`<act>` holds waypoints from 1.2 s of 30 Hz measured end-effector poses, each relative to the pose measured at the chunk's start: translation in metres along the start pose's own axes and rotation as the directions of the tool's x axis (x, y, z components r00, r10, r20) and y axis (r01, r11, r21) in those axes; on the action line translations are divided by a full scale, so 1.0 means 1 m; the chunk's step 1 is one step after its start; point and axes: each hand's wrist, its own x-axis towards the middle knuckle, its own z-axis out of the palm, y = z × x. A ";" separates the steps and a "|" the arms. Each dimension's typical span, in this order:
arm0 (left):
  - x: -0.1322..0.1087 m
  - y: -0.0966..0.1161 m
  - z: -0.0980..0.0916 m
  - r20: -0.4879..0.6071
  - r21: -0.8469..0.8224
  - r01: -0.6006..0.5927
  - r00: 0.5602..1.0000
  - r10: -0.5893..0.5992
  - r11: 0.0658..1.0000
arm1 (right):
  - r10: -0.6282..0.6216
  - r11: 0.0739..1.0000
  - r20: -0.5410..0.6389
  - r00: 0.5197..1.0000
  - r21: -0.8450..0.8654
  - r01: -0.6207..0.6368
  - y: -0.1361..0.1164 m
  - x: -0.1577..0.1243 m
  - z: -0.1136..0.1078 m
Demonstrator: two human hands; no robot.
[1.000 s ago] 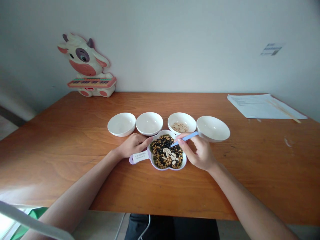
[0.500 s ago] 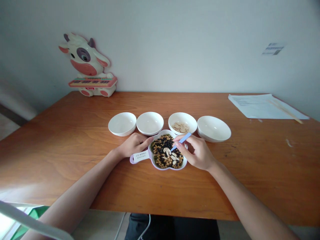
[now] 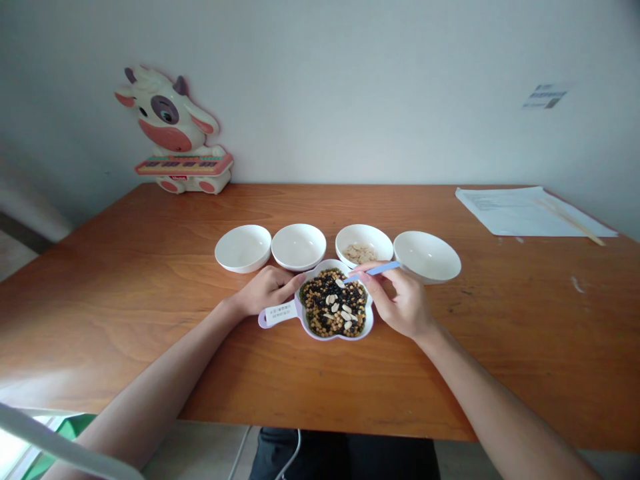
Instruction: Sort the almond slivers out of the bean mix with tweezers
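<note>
My right hand (image 3: 400, 303) pinches light-blue plastic tweezers (image 3: 377, 269), and their tip reaches over the upper rim of a flower-shaped white and lilac dish (image 3: 313, 331). My left hand (image 3: 267, 291) curls against the dish's left rim, close to its labelled handle (image 3: 279, 313). Inside the dish lies a mix of black beans, yellow grains and green bits (image 3: 333, 303), with pale seeds (image 3: 331, 300) scattered on top. Just beyond it, a white bowl (image 3: 364, 227) holds a small heap of similar pale seeds.
Three more white bowls (image 3: 243, 268) (image 3: 299, 267) (image 3: 440, 270) stand in the row on the wooden table (image 3: 500, 320). A toy cow keyboard (image 3: 175, 147) sits at the back left. Papers (image 3: 525, 213) with a thin wooden stick (image 3: 570, 220) lie at the back right.
The tweezers have swung flatter and moved toward the dish's upper rim. My right hand has shifted slightly right. The pale seeds in the dish are more spread out.
</note>
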 end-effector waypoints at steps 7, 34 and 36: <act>0.000 0.000 0.000 0.004 0.008 -0.006 1.000 0.006 1.000 | 0.058 0.990 -0.364 0.930 -0.096 -0.099 0.002 0.008 -0.007; 0.000 -0.003 0.001 -0.017 0.031 -0.022 1.000 0.023 0.999 | 0.213 0.977 -0.305 0.928 0.058 -0.205 0.010 0.005 -0.001; 0.000 -0.003 0.001 -0.017 0.032 -0.004 1.000 0.004 0.999 | 0.190 0.982 -0.262 0.946 0.061 -0.181 0.009 0.003 0.000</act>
